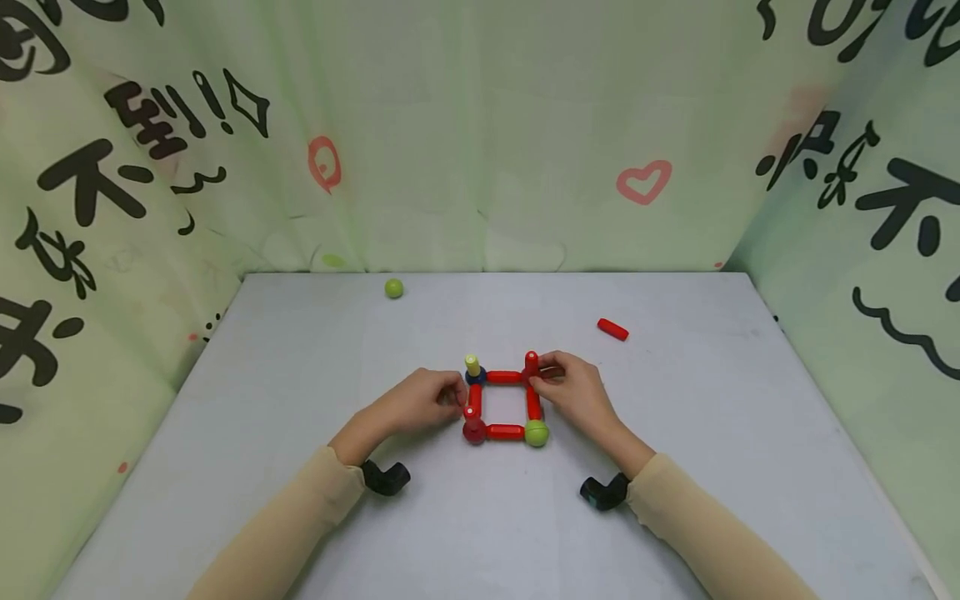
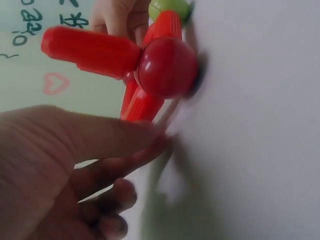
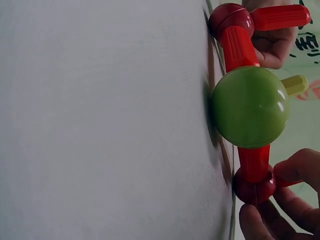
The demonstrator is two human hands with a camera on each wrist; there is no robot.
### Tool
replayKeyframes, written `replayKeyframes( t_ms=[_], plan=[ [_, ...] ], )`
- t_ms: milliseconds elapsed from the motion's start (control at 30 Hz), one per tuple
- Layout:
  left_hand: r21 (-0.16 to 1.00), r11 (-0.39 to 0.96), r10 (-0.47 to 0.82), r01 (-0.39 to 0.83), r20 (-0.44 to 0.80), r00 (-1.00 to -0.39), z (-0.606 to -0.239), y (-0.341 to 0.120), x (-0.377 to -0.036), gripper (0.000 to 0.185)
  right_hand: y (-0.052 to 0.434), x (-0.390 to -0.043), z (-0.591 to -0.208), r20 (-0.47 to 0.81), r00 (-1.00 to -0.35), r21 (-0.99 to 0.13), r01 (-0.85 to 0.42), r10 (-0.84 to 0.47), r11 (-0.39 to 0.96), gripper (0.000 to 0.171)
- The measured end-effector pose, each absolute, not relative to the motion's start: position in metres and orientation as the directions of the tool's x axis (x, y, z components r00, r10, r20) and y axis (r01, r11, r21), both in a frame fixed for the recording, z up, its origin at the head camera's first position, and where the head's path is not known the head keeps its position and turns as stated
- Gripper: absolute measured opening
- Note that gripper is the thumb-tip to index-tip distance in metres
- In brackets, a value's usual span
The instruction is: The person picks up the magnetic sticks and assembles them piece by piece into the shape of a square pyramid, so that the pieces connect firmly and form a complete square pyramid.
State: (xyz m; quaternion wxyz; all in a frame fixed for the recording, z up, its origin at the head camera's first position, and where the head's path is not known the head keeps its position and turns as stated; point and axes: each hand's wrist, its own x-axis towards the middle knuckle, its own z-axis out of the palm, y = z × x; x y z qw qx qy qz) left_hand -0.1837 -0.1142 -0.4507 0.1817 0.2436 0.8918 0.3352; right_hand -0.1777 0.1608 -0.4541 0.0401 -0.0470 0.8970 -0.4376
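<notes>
A square of red building sticks (image 1: 506, 432) joined by balls lies mid-table. Its front corners are a dark red ball (image 1: 474, 431) and a green ball (image 1: 536, 433); behind are a blue ball (image 1: 476, 377) and another red ball (image 3: 254, 185). Sticks stand up from three corners: a red stick (image 2: 92, 51) at front left, a yellow-green stick (image 1: 472, 364) on the blue ball and a red one at back right. With thumb and fingers, my right hand (image 1: 576, 386) grips the back-right ball. Beside the left-side stick is my left hand (image 1: 430, 400), fingers loosely bent; contact is unclear.
Farther back on the white table (image 1: 315, 333) lie a loose green ball (image 1: 393, 288) at left and a loose red stick (image 1: 612, 329) at right. Printed green curtains (image 1: 480, 133) border the back and sides. Each wrist carries a small black device (image 1: 386, 478).
</notes>
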Motion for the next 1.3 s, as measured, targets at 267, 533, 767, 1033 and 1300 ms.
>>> replayKeyframes(
  t_ms=[267, 533, 767, 1033, 1300],
  plan=[
    [0.815, 0.553, 0.399, 0.171, -0.078, -0.914, -0.456, -0.114, -0.204, 0.036, 0.174, -0.176, -0.45, 0.039, -0.993, -0.718, -0.103, -0.108, 0.688, 0.035],
    [0.841, 0.48, 0.528, 0.249, -0.051, -0.847, -0.458, -0.108, -0.214, 0.038, 0.215, -0.195, -0.446, 0.067, -0.996, -0.616, -0.092, -0.064, 0.782, 0.037],
    [0.802, 0.506, 0.555, 0.317, -0.021, -0.832, -0.46, -0.106, -0.217, 0.021, 0.241, -0.218, -0.436, 0.064, -0.995, -0.574, -0.096, -0.072, 0.813, 0.041],
    [0.761, 0.53, 0.552, 0.374, 0.025, -0.834, -0.461, -0.105, -0.219, 0.018, 0.252, -0.243, -0.442, -0.035, -0.998, -0.517, -0.03, -0.056, 0.856, 0.052],
    [0.768, 0.533, 0.573, 0.355, -0.019, -0.82, -0.46, -0.105, -0.223, 0.026, 0.255, -0.246, -0.443, -0.056, -0.998, -0.514, 0.018, -0.013, 0.858, 0.034]
  ],
)
